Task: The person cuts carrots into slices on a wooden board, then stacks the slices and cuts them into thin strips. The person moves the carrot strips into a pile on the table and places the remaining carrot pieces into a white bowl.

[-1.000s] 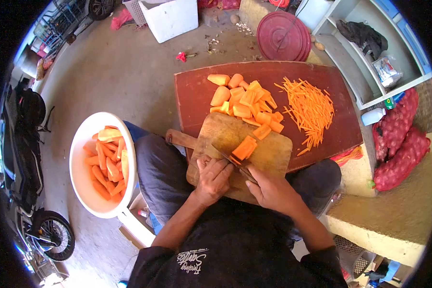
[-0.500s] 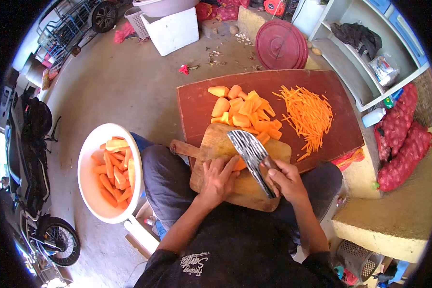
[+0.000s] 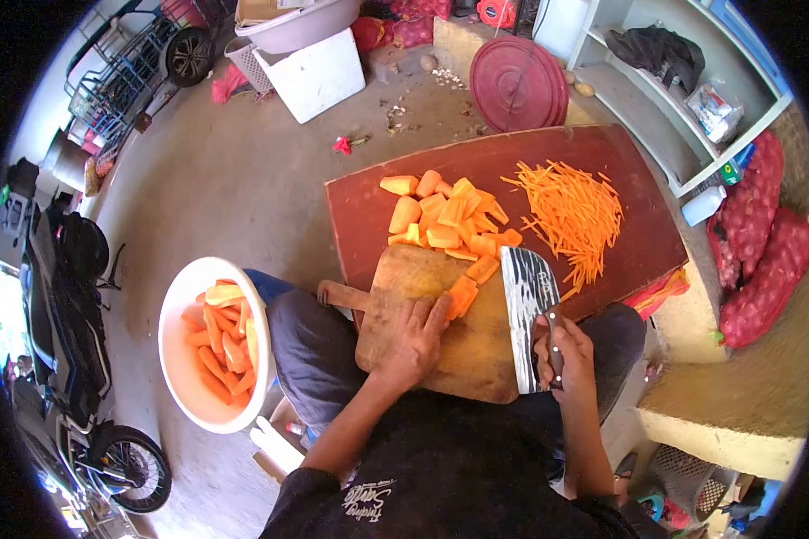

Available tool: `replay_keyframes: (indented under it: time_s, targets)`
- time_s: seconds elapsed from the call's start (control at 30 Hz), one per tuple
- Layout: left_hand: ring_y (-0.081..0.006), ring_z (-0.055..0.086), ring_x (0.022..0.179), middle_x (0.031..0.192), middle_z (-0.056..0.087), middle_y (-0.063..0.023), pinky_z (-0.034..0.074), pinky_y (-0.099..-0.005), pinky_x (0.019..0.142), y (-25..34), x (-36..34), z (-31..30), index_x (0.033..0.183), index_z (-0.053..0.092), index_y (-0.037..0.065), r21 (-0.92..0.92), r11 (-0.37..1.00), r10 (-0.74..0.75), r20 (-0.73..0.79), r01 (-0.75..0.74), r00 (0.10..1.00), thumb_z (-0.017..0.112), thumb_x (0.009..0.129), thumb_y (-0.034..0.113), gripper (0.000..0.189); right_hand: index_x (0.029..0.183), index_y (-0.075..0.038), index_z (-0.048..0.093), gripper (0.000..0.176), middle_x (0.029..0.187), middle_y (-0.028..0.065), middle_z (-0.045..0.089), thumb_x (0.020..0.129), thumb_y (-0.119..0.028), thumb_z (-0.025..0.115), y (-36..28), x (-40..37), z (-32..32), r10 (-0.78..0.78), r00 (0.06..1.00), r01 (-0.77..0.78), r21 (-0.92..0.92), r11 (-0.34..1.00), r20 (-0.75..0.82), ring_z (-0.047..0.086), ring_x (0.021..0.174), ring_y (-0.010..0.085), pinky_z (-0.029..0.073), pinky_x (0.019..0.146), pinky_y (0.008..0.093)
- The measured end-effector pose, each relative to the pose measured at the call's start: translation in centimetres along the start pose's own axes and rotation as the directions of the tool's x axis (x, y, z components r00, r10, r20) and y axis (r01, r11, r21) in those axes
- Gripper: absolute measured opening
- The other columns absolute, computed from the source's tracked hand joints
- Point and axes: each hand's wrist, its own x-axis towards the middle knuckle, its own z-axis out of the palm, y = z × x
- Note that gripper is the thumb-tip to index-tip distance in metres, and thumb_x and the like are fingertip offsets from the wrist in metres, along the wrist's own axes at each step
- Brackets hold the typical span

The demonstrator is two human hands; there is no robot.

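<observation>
My right hand [image 3: 566, 352] is closed around the dark handle of a cleaver [image 3: 527, 292], whose wet, streaked blade stands at the right edge of the wooden cutting board [image 3: 485, 359]. On the board, my left hand [image 3: 411, 340] lies with its fingers stretched out, the fingertips against carrot slices [image 3: 462, 295] that spread toward the far edge. Beyond the board is a pile of peeled carrot chunks [image 3: 440, 214]. A heap of carrot shreds [image 3: 568, 216] sits to their right. The board rests across my lap and the red tabletop [image 3: 355, 211].
To my left stands a white bucket [image 3: 175, 359] of peeled carrots. A shelf unit [image 3: 593, 85] and red net sacks [image 3: 764, 278] are at the right. A round red lid [image 3: 517, 83] and a white box [image 3: 315, 76] are farther back; a motorcycle [image 3: 67, 314] is parked far left.
The cleaver has moved right, away from the carrot, and its blade has swung more upright. The carrot pieces by my left fingers now lie fanned out farther up the board. The view has shifted slightly.
</observation>
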Motion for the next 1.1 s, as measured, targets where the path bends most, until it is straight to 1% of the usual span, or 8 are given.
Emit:
replay_keyframes:
  time_s: [0.17,0.3,0.43,0.67,0.77,0.87,1.0,1.1]
  targets:
    - [-0.0392,0.057,0.111,0.127,0.059,-0.022,0.049,-0.0511,0.096,0.6,1.2,0.9,0.155,0.05,-0.001,0.026,0.999,-0.018,-0.007,0.018,1.0,0.072,0.1,0.017,0.062,0.134,-0.002,0.063,0.034,0.074,0.0052,0.061,0.113,-0.028,0.056,1.2,-1.7,-0.9,0.129,0.991,-0.127,0.051,0.991,-0.031,0.051,0.043,0.0098,0.045,0.037,0.0275]
    - [-0.0383,0.055,0.108,0.123,0.055,-0.0204,0.048,-0.0519,0.095,0.8,2.0,1.2,0.159,0.046,0.0,0.081,0.996,-0.041,0.092,0.034,0.995,0.069,0.103,0.023,0.065,0.135,-0.001,0.063,0.036,0.074,0.0038,0.06,0.113,-0.029,0.056,1.9,-1.5,0.3,0.161,0.987,-0.162,0.107,0.981,0.012,0.052,0.044,0.0092,0.046,0.038,0.0277]
    - [-0.0384,0.054,0.104,0.118,0.054,-0.0204,0.047,-0.0521,0.093,-0.2,3.3,1.8,0.161,0.043,0.001,0.078,0.997,0.024,0.08,-0.031,0.996,0.068,0.104,0.022,0.066,0.137,0.001,0.061,0.04,0.071,0.003,0.059,0.113,-0.031,0.056,3.2,0.2,2.0,0.238,0.96,-0.256,0.119,0.959,0.15,0.051,0.044,0.0092,0.044,0.039,0.0268]
    - [-0.0409,0.054,0.104,0.116,0.054,-0.0231,0.049,-0.0499,0.091,-2.8,5.5,3.0,0.162,0.042,-0.002,0.066,0.994,0.087,-0.017,-0.085,0.996,0.067,0.103,0.012,0.066,0.136,-0.001,0.062,0.037,0.073,0.004,0.06,0.114,-0.029,0.055,0.9,2.8,4.2,0.16,0.965,-0.177,0.07,0.982,0.206,0.05,0.045,0.0087,0.044,0.042,0.0266]
    - [-0.0415,0.054,0.108,0.121,0.055,-0.023,0.048,-0.0516,0.094,-4.6,7.9,2.8,0.163,0.041,-0.002,0.106,0.981,0.17,-0.054,-0.164,0.984,0.067,0.1,0.01,0.069,0.136,0.0,0.062,0.036,0.073,0.0041,0.06,0.113,-0.027,0.056,0.1,5.3,4.5,0.149,0.972,-0.161,0.052,0.986,0.184,0.05,0.044,0.0089,0.043,0.041,0.0272]
    - [-0.0424,0.054,0.12,0.129,0.057,-0.0227,0.048,-0.0515,0.104,-5.6,10.2,1.8,0.163,0.043,0.002,0.2,0.966,0.157,0.04,-0.161,0.987,0.062,0.103,0.01,0.064,0.135,0.0,0.062,0.035,0.073,0.0042,0.06,0.113,-0.026,0.056,-0.8,7.8,3.8,0.086,0.965,-0.094,0.018,0.995,0.246,0.049,0.044,0.009,0.041,0.041,0.0276]
    - [-0.0428,0.052,0.125,0.135,0.056,-0.0205,0.046,-0.0561,0.107,-6.8,12.2,1.5,0.156,0.053,0.009,0.292,0.938,0.177,0.057,-0.186,0.983,0.069,0.101,0.019,0.058,0.132,0.002,0.062,0.034,0.072,0.0034,0.059,0.111,-0.025,0.059,-2.0,8.4,2.3,-0.031,0.972,0.067,-0.151,0.986,0.231,0.048,0.044,0.0078,0.039,0.041,0.0265]
    - [-0.0425,0.054,0.125,0.138,0.057,-0.0201,0.047,-0.0573,0.104,-6.7,12.4,0.8,0.144,0.066,0.007,0.105,0.977,0.188,-0.031,-0.184,0.982,0.078,0.097,0.022,0.05,0.133,0.004,0.063,0.038,0.073,0.0027,0.06,0.109,-0.025,0.063,-1.6,8.0,0.7,-0.01,0.984,0.035,-0.136,0.99,0.179,0.048,0.043,0.0072,0.039,0.04,0.0253]
